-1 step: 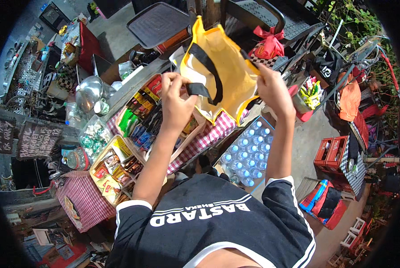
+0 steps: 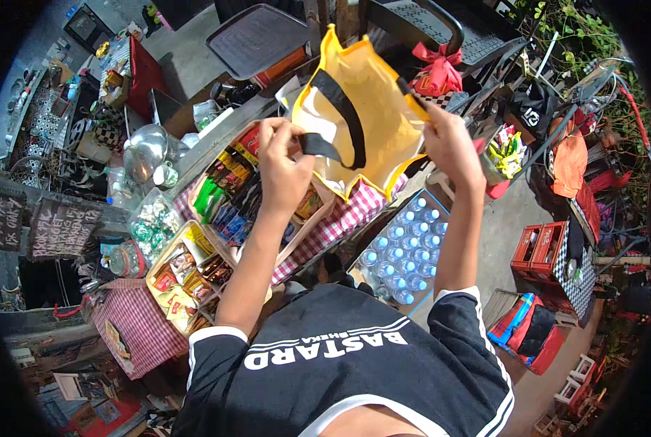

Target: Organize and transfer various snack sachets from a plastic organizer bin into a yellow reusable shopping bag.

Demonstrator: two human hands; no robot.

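Note:
A yellow tote bag (image 2: 376, 124), pale inside with black strap handles, is open above a wooden snack box (image 2: 231, 211) on red checked cloth (image 2: 325, 229). My left hand (image 2: 282, 156) is closed on the bag's black strap (image 2: 318, 146) at the lower left of the bag. My right hand (image 2: 453, 146) grips the bag's right edge, near the other dark strap. The box holds several colourful packets, and a second compartmented box (image 2: 191, 280) of sachets sits to its lower left.
A pack of water bottles (image 2: 402, 255) is below right. A black tray (image 2: 256, 40) lies beyond, with a metal pot (image 2: 147, 153) at left. A bucket of yellow packets (image 2: 506, 153), red crates (image 2: 538, 251) and a red knotted cloth (image 2: 442, 65) stand at right.
My right hand and the bag's right side have shifted slightly rightward. My left hand has moved slightly left, still on the strap.

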